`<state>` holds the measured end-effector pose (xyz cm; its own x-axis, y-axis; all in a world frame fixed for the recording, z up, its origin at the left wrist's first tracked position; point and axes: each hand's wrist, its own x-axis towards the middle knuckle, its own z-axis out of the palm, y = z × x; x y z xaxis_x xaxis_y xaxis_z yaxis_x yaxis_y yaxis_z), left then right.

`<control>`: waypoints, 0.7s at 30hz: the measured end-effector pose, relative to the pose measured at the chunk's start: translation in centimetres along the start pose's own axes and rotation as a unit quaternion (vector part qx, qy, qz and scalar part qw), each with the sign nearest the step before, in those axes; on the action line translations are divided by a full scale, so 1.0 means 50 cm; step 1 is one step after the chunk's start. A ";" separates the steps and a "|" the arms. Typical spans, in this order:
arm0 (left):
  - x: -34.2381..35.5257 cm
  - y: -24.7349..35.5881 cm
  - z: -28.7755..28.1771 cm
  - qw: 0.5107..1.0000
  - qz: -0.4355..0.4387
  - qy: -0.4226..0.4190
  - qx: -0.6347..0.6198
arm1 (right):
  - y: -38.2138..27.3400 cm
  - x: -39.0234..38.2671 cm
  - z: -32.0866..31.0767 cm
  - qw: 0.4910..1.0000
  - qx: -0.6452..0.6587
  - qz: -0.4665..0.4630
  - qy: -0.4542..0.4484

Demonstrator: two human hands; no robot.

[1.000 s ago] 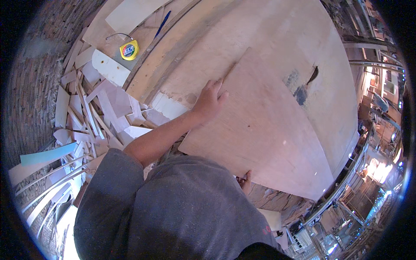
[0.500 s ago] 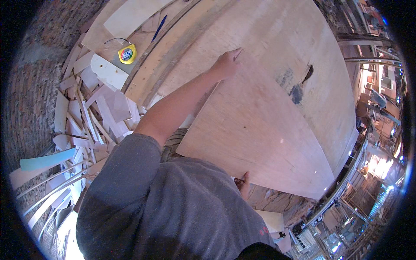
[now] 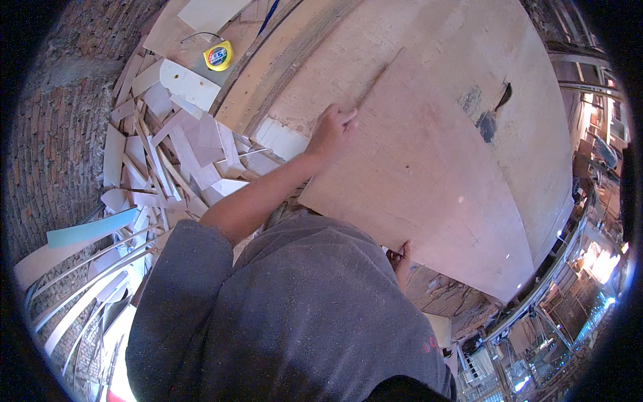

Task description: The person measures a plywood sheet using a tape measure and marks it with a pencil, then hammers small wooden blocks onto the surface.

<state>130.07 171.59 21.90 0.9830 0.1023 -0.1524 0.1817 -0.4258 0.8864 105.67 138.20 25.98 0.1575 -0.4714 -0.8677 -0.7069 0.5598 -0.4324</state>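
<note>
A thin plywood piece with a curved far-right edge lies over a larger plywood sheet, whose surface has a dark slot and grey smudges. My left hand is closed at the piece's left edge, about midway along it, with the fingers bent over the top. Close to my body, my right hand pinches the near edge, thumb on top; its other fingers are mostly hidden underneath.
Beyond my left arm are a yellow tape measure, a blue pen and a curved wooden strip. Wood offcuts are heaped at the left, beside a brick wall. A cluttered lower area shows at the right.
My left hand has moved from the far-left corner of the plywood piece toward me along its left edge. My right hand keeps its place on the near edge. The view has shifted slightly.
</note>
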 end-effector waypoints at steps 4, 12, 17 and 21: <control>-0.114 0.009 -0.051 0.998 -0.053 -0.009 -0.034 | -0.010 -0.002 0.005 0.997 -0.021 -0.007 -0.073; -0.272 -0.036 -0.100 0.995 -0.092 -0.029 -0.002 | -0.020 0.034 0.030 0.999 0.006 0.017 -0.031; -0.316 -0.070 -0.139 0.978 -0.125 -0.129 0.109 | -0.017 0.058 0.047 0.999 0.016 0.031 -0.028; -0.349 -0.096 -0.120 0.963 -0.174 -0.181 0.100 | -0.011 0.080 0.049 0.997 0.023 0.021 -0.065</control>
<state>111.87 177.28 22.93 0.7996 -0.0352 -0.5995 0.4672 -0.5909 0.6578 108.38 137.67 22.13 0.2183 -0.3572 -0.9081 -0.6827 0.6091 -0.4037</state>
